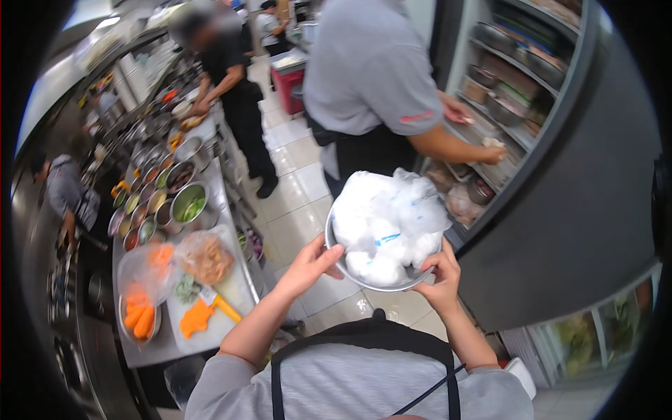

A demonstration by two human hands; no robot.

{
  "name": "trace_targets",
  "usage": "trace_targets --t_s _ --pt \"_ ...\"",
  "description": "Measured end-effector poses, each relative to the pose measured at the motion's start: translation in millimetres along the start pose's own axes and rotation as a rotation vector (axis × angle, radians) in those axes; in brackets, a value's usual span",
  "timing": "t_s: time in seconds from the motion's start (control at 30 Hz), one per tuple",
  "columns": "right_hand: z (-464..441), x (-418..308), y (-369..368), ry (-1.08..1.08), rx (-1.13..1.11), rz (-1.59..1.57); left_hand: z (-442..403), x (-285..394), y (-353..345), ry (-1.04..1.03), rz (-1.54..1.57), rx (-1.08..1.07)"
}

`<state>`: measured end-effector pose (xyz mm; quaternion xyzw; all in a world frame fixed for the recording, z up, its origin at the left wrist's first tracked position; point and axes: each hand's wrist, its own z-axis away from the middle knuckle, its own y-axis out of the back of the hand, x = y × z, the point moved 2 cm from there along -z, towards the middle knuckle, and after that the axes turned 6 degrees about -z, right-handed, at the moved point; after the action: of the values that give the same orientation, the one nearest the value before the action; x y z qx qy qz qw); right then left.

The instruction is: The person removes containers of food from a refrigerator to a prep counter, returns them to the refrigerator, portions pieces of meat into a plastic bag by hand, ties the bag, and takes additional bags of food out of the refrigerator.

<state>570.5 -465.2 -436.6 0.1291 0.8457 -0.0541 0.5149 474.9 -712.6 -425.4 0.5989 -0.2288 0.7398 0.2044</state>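
Metal bowl (381, 287), heaped with white plastic bags (385, 224), is being held up in both hands in front of the wearer's torso, above the tiled floor (290, 171). At far left, a co-worker in grey (63, 189) is leaning beside the long table (143, 355). On the table, carrots (143, 320) are filling a smaller bowl, and a yellow-handled knife (225, 309) is lying on the cutting board (234, 276), touching orange pieces (196, 320). Beyond, a person in black (234, 91) is reaching over the table. The left hand (316, 266) is gripping the metal bowl's left side, thumb over the rim. The right hand (441, 276) is curling around its right side, thumb and fingers bent at the rim. Farther right, a person in a grey shirt (371, 70) is reaching both hands toward the shelves (514, 129) of an open refrigerator.
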Motion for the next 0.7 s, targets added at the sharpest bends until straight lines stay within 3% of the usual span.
trace_targets --t_s 0.07,0.17,0.33,0.5,0.7 --pt "4.8 -14.3 29.3 0.077 0.096 0.017 -13.5 19.4 -40.9 -0.361 -0.073 -0.079" --pt "11.2 -37.0 78.0 0.118 0.257 0.044 -54.2 29.9 -97.0 -0.556 -0.129 -0.170" --pt "9.8 -66.5 164.4 0.221 0.371 0.323 -129.4 45.6 -179.7 -0.657 -0.120 -0.416" --pt "-21.0 -108.9 236.2 0.280 0.457 0.333 -187.6 108.5 -258.8 -0.853 -0.061 -0.558" --pt "-127.2 -168.8 292.8 0.445 0.389 0.248 -250.5 218.0 -302.6 -1.070 0.091 -0.456"
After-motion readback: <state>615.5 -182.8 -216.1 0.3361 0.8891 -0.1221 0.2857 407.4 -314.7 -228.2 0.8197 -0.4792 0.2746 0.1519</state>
